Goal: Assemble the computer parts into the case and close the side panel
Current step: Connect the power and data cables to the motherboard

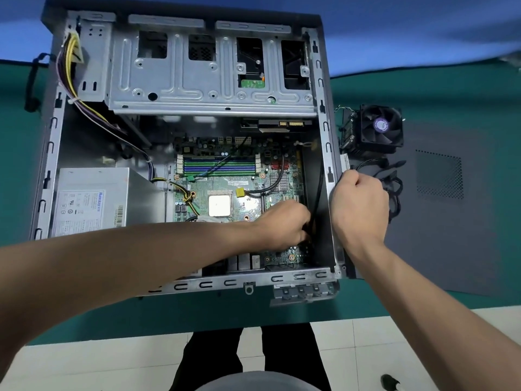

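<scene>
The open computer case [48, 153] lies flat on a green table. Its motherboard [225, 182] shows a bare CPU [218, 206] and blue and green RAM slots. My left hand [284, 224] reaches into the case's right side and pinches a black cable [318, 187] near the motherboard's right edge. My right hand [359, 201] curls over the case's right rim, gripping the same cable's upper run at the edge. The CPU cooler fan [376, 128] sits outside the case, to its right. The dark side panel [451, 210] lies flat under and beyond the fan.
A power supply [90, 201] fills the case's lower left, with yellow and purple wires [70, 66] running up to the top left. The drive cage [208, 69] spans the top. Loose black cables [392, 182] lie on the side panel. The table's near edge meets a white tiled floor [98, 365].
</scene>
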Tool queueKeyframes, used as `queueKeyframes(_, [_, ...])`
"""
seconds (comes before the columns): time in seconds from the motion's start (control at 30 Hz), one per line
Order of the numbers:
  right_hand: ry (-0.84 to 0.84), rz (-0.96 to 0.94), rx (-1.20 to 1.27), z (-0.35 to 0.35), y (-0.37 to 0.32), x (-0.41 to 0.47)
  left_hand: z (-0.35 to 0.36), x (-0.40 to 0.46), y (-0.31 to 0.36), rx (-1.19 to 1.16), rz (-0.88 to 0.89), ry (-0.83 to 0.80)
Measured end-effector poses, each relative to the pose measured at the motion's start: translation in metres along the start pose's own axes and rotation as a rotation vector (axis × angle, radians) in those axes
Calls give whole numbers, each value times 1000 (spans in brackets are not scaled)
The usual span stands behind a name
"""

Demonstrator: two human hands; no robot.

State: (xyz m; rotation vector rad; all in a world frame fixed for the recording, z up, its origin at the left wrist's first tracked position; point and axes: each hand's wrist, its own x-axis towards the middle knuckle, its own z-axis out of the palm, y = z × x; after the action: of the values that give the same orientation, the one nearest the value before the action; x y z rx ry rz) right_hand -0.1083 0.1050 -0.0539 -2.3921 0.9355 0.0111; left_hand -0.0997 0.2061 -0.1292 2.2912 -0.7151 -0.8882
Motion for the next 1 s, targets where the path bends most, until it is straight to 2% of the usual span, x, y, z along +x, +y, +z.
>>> queueKeyframes(0.6, [11, -3, 8, 1, 1, 0, -1, 1, -4, 54, 26, -46])
queueKeyframes(1.0, [4, -4, 10, 1, 3, 1, 5, 1, -4, 198, 151, 44])
